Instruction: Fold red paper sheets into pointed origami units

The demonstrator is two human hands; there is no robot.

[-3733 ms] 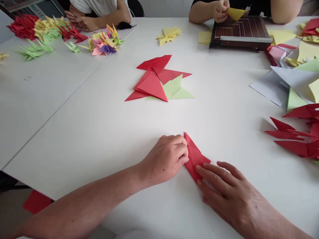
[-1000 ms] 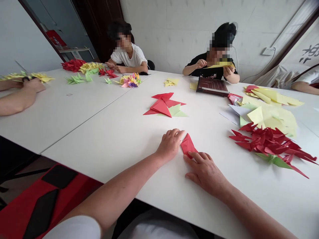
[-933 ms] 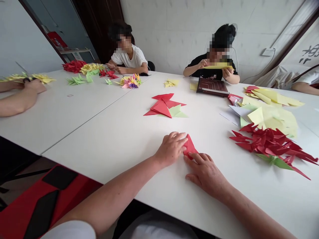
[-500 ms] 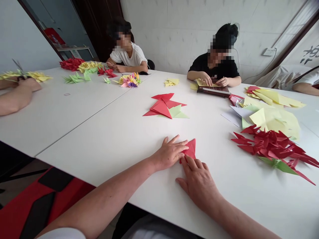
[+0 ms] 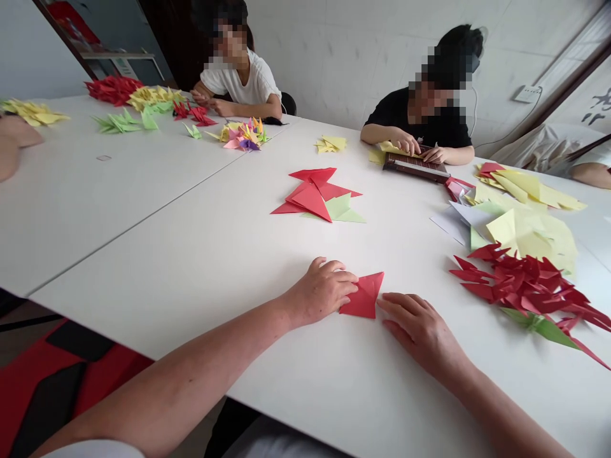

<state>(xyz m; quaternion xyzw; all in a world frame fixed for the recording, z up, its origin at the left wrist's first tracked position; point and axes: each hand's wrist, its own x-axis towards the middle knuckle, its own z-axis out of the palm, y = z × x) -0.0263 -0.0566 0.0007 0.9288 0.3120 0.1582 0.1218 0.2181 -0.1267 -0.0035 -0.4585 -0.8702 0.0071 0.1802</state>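
Observation:
A folded red paper square (image 5: 365, 300) lies on the white table in front of me, its creased top edge rising to a point at the right. My left hand (image 5: 321, 291) rests with spread, slightly bent fingertips on the paper's left side, covering that corner. Just off the right edge is my right hand (image 5: 415, 324), its fingers stretched out and loosely bent, with nothing in them. Farther up the table sit several folded red paper pieces (image 5: 310, 197) stacked over a light green folded piece (image 5: 341, 208).
At right lies a heap of red folded cranes (image 5: 529, 280), with yellow and pale paper sheets (image 5: 534, 229) behind it. Opposite, one person (image 5: 420, 121) works at a paper cutter (image 5: 416, 166); another person (image 5: 243, 83) sits near colourful cranes (image 5: 245, 135).
My right hand has moved right, off the red paper. The left hand has drawn back slightly, uncovering more of the paper, which has turned a little. My view has tilted down.

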